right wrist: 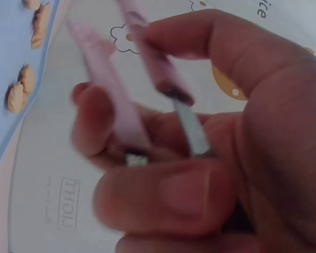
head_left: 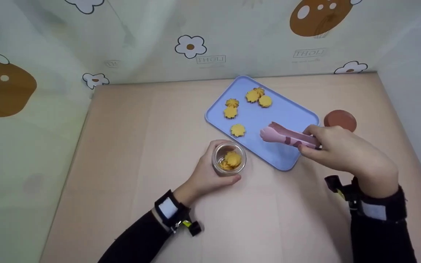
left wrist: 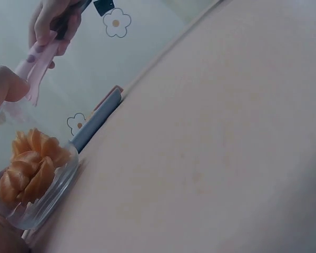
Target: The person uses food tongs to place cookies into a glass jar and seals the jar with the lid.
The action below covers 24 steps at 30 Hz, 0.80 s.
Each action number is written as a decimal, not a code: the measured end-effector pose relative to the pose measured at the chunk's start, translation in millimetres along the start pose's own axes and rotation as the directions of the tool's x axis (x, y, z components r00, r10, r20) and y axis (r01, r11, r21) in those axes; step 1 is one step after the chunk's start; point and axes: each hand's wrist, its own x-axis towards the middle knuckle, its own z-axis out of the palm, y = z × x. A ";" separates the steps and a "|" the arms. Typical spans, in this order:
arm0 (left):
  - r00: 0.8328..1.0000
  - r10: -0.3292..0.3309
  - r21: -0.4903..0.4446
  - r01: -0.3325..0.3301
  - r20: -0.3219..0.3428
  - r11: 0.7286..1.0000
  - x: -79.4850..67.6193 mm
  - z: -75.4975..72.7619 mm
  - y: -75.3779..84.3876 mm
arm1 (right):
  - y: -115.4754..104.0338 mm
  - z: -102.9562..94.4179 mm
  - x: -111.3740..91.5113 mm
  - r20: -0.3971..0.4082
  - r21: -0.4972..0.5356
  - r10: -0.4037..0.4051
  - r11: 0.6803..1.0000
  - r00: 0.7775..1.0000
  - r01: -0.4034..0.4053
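Note:
My left hand (head_left: 210,170) grips a clear jar (head_left: 245,160) at the near edge of the blue tray, fingers and thumb around its sides. Inside the jar lie yellow flower-shaped cookies (head_left: 232,159), seen through the wall in the left wrist view. Pink tongs (head_left: 281,137) are held in my right hand (head_left: 345,149), above the tray's right part. Nothing shows between their tips, and in the right wrist view the two pink arms stand apart. On the blue tray (head_left: 287,115) several more cookies (head_left: 238,130) lie toward the left and back.
A round reddish-brown lid (head_left: 340,120) lies just right of the tray, close to my right hand. The beige tabletop (head_left: 130,146) meets a patterned cloth (head_left: 141,40) along its back and left edges.

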 end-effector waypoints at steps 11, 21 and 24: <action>1.000 -0.017 0.006 0.017 0.004 1.000 -0.1 -1.0 1.6 | -7.3 0.0 11.9 -0.039 -0.025 -0.044 0.999 0.998 0.043; 1.000 0.011 0.001 -0.011 0.001 1.000 0.7 0.4 0.6 | -2.1 25.8 44.0 -0.097 -0.034 -0.098 0.995 0.990 0.095; 1.000 0.012 0.001 -0.012 0.000 1.000 0.4 0.6 -0.7 | -0.2 36.5 54.3 -0.108 -0.047 -0.105 0.994 0.989 0.100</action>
